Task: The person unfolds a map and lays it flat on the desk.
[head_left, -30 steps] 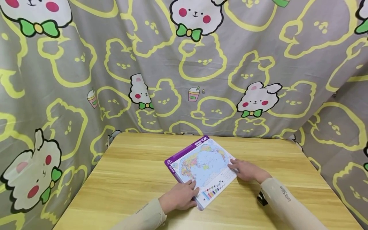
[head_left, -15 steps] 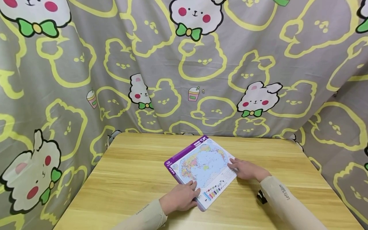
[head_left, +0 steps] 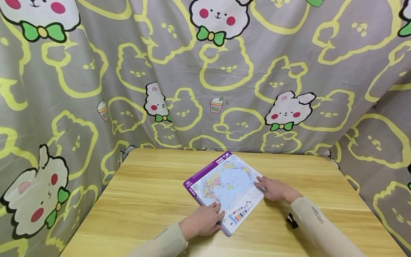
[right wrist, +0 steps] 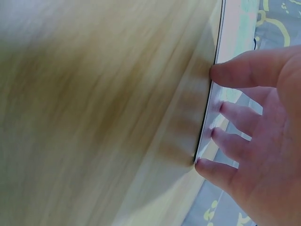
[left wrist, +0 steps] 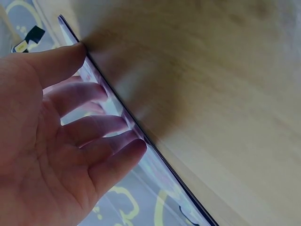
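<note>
A thin world map board [head_left: 239,184] with rounded corners and a purple band along its far-left side lies turned at an angle on the wooden table [head_left: 144,200]. The left hand [head_left: 203,219] rests on its near-left edge; in the left wrist view, the thumb touches the rim and the bent fingers [left wrist: 113,165] lie on the printed face. Opposite, the right hand [head_left: 274,188] touches the right edge. The right wrist view has that thumb [right wrist: 235,70] and the fingertips along the board's thin rim. Neither hand visibly reaches beneath the board.
A patterned grey curtain [head_left: 234,125] with rabbit figures hangs around the back and sides. Below the right sleeve shows a small black-and-white striped item [head_left: 292,221], its kind unclear. Bare wood surrounds the board.
The board has turned very slightly, its near corner shifting a little to the right. The left hand has moved slightly right with it; the right hand stays almost in place.
</note>
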{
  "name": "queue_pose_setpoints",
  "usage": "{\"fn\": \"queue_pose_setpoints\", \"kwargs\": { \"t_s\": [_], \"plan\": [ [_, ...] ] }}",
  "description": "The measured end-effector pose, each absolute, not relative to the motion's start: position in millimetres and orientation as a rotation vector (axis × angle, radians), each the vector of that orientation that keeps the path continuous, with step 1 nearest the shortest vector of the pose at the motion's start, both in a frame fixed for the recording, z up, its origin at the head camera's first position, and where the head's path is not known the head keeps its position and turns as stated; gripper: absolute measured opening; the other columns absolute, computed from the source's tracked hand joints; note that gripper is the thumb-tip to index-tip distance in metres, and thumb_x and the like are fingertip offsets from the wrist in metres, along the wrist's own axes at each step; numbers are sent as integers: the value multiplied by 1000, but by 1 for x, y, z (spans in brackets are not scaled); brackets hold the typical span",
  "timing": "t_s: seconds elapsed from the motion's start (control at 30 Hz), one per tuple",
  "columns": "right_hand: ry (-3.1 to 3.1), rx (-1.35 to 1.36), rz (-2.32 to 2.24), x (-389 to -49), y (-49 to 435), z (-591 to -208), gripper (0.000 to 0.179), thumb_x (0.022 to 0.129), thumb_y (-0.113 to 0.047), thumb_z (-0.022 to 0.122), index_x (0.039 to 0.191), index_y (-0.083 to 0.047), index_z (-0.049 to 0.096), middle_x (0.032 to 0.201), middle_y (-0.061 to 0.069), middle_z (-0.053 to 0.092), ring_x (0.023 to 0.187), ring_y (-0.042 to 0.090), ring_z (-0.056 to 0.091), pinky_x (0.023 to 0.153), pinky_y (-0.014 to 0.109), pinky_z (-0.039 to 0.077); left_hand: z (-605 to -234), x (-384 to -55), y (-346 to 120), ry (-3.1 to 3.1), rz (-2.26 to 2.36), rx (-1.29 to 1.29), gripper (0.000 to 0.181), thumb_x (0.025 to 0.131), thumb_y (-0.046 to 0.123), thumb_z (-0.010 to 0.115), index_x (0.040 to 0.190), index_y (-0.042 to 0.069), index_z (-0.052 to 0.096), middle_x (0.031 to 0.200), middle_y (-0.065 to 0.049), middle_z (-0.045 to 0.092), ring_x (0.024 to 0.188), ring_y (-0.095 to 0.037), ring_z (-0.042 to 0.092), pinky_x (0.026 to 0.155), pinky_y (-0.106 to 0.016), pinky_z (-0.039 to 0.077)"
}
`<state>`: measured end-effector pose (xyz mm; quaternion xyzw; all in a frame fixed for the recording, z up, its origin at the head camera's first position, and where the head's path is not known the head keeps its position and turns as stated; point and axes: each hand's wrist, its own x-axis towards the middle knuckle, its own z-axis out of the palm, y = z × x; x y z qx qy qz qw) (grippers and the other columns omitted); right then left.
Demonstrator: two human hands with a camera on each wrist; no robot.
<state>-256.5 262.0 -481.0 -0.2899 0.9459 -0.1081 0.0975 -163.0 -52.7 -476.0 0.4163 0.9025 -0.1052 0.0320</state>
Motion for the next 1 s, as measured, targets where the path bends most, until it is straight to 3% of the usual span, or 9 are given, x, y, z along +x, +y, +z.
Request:
{"fn": "queue_pose_setpoints", "kwargs": {
  "t_s": [1.0],
  "plan": [
    [2814,-834,-328,-268,261,-489,55,80,5,51,135,-2,51,146,24,34,133,47,27,107,58,25,-476,-160,-46,2760,-316,1293,44,93,40,56,135,24,53,136,-6,51,123,-20,50,93,-31,49]
  ]
}}
